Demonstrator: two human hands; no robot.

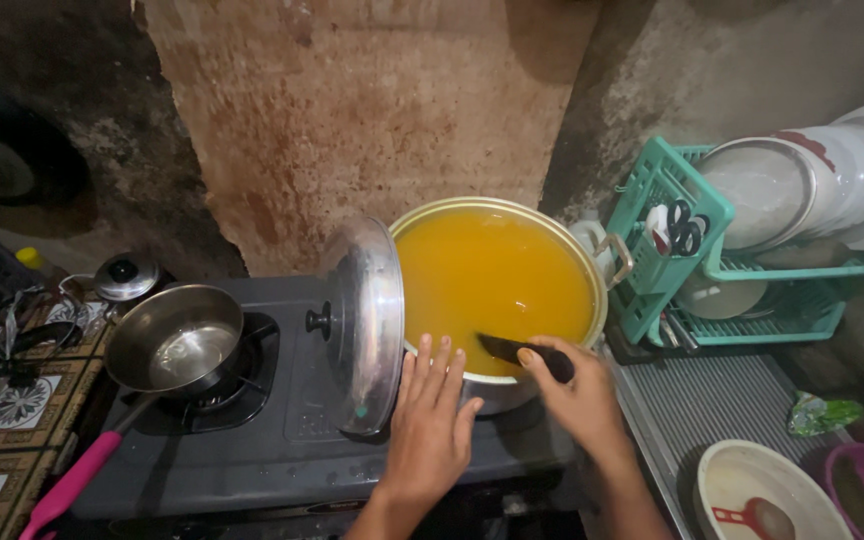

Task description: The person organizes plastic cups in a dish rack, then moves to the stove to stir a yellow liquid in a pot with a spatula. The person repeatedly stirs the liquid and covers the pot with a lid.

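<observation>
Dim, warm light, deep shadow at corners and left wall, glare on tilted lid (364, 325), wide-angle edge bending.

Two bare hands, left hand (430, 428) and right hand (580, 398), forearms uncovered, no sleeves, rings or watch

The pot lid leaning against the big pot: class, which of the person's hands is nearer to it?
Left. The left hand lies flat right beside the lid, at the pot rim. The right hand is further over, holding a dark utensil in the yellow liquid.
</observation>
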